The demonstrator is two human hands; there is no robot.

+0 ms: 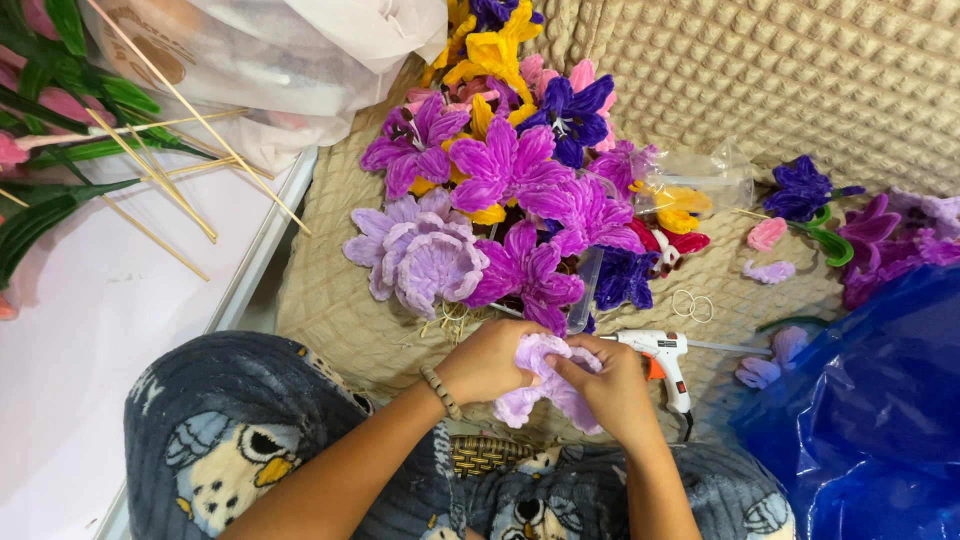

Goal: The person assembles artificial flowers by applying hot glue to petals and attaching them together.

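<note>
Head view: left hand and right hand both closed on a pale lilac flower of fuzzy petals, held near centre just above the lap; left fingers curl over its top left, right fingers pinch its right side. Looks like the petal-shaping or assembling step, flower partly formed, petals hanging below the hands. Glue gun lies just right of the right hand, touching nothing held. Far of the hands a pile of finished flowers, purple, lilac, yellow, on a beige quilt. Bamboo sticks far left, blue bag near right. Next move likely needs a firm pinch at the base while petals are spread, without crushing the fuzz
</note>
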